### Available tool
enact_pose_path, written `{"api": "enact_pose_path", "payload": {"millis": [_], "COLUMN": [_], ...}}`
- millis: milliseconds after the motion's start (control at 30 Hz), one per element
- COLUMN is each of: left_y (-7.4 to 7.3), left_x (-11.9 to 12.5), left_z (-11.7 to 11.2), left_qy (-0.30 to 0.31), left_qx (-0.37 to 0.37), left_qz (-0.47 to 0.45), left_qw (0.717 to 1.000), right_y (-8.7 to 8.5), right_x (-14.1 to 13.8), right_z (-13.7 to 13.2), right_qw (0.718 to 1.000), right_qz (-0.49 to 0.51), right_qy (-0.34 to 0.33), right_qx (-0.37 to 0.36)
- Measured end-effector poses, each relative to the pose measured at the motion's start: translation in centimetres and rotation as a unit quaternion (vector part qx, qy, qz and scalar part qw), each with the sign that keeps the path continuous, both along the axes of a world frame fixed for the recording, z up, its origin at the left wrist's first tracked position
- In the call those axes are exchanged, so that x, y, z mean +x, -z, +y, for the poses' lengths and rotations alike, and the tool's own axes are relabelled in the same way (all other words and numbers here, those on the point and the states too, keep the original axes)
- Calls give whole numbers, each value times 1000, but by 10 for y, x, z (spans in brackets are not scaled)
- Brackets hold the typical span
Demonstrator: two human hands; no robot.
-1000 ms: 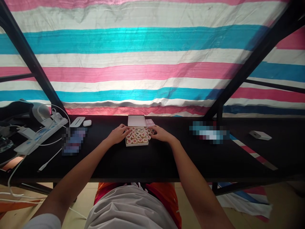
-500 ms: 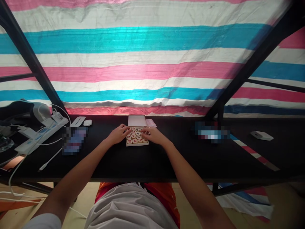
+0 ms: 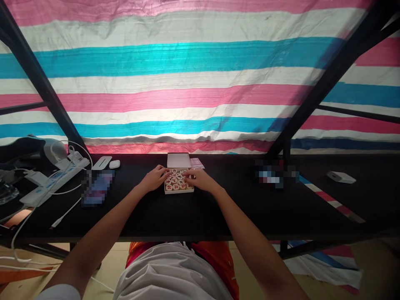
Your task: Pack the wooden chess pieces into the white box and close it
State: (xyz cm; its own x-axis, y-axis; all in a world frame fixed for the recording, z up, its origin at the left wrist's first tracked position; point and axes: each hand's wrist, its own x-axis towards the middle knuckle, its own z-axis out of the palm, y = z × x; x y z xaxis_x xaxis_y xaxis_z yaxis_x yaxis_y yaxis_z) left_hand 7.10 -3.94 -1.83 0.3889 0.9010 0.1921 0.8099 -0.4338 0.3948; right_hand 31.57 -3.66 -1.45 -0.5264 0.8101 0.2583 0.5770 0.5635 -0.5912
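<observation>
On the black table stands a small white box [image 3: 179, 192] filled with rows of round Chinese chess pieces [image 3: 175, 186] that bear red and black characters. Its lid [image 3: 178, 160] is raised at the back. My left hand [image 3: 154, 177] reaches over the box's left edge, fingers stretched and resting on pieces there. From the other side, my right hand [image 3: 201, 179] has its thumb and forefinger apart over the right-hand pieces. Neither hand visibly lifts a piece. Both hands' fingertips partly cover the outer pieces.
A pink printed paper [image 3: 197, 163] lies behind the box. To the left are a blurred phone-like object [image 3: 98, 188], a white power strip [image 3: 51, 183], cables and a white earbud case [image 3: 114, 164]. A blurred item [image 3: 270, 177] and a white device [image 3: 341, 177] lie right. Striped sheeting [image 3: 175, 98] hangs behind.
The whole view has shifted slightly, so the table appears a little lower. Both hands stay at the box, with only small finger movements over the pieces.
</observation>
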Motion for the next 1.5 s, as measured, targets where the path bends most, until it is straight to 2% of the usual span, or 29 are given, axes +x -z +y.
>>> {"api": "enact_pose_path", "payload": {"millis": [67,267,467,600,700,767,833,900,967,1067,1167,1300,1367,1500], "left_y": [-1,-5,-1,0,-1,-2,-3,-4,-5,-6,-7,-5,-3,1], "left_x": [0,2,0,0,0,0,0,0,0,1,1,0,0,3], "left_z": [-1,-5,-1,0,-1,-2,-2,-2,-2,-3,-5,-7,-7,-7], "left_qy": [0,-3,0,1,-3,-2,3,7,4,0,2,7,14,42], "left_qx": [-1,-6,-2,-4,-7,-10,-13,-14,-14,-15,-16,-13,8,100], "left_qz": [-1,-4,-5,-5,-5,-5,-6,-6,-4,-3,-3,8,22,30], "left_qw": [1000,1000,1000,1000,1000,1000,1000,1000,1000,1000,1000,1000,1000,994], "right_y": [1,2,5,5,-2,-7,-9,-4,6,24,36,42,43,43], "right_x": [-1,-2,-2,-9,-1,16,41,66,83,87,76,63,60,57], "right_z": [0,-1,2,-1,-3,-4,-5,-5,-7,-10,-11,-14,-15,-17], "right_qw": [1000,997,997,998,997,995,986,976,971,968,972,976,977,978], "right_qz": [15,-23,-26,-19,15,54,86,74,39,6,20,44,50,58], "right_qy": [-1,-70,-72,-39,3,53,132,199,234,240,218,197,195,193], "right_qx": [-2,-17,-22,35,70,66,56,39,-15,-77,-84,-81,-72,-60]}}
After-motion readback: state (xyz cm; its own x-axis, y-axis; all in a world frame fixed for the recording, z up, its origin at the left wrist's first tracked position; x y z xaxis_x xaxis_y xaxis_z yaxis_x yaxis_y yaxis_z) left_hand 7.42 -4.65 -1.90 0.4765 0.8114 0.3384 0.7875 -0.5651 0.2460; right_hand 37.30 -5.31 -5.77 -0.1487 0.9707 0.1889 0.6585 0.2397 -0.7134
